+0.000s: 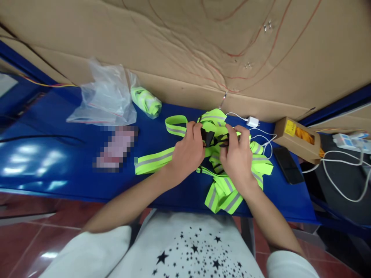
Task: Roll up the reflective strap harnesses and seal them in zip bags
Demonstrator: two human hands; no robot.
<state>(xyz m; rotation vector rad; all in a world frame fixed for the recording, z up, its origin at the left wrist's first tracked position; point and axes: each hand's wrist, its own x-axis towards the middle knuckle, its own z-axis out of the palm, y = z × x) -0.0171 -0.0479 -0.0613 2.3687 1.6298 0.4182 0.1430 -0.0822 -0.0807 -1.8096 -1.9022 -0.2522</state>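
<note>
My left hand (189, 152) is closed on a black plastic buckle (208, 137) that is fixed to neon yellow-green reflective straps (156, 160). Just to its right, my right hand (239, 158) pinches black webbing (222, 139) on the same straps, close to the buckle; the exact part under its fingertips is hidden. Grey reflective stripes run along the straps. They lie in a loose heap under and around both hands, with loops (226, 195) falling toward the front edge of the blue table (87, 177).
Clear plastic bags (107, 96) and a bagged roll of reflective strap (146, 101) lie at the back left. A blurred pinkish item (117, 148) is nearer. On the right are a white charger (252, 122), a black phone (288, 165) and a cardboard box (298, 139). Cardboard stands behind.
</note>
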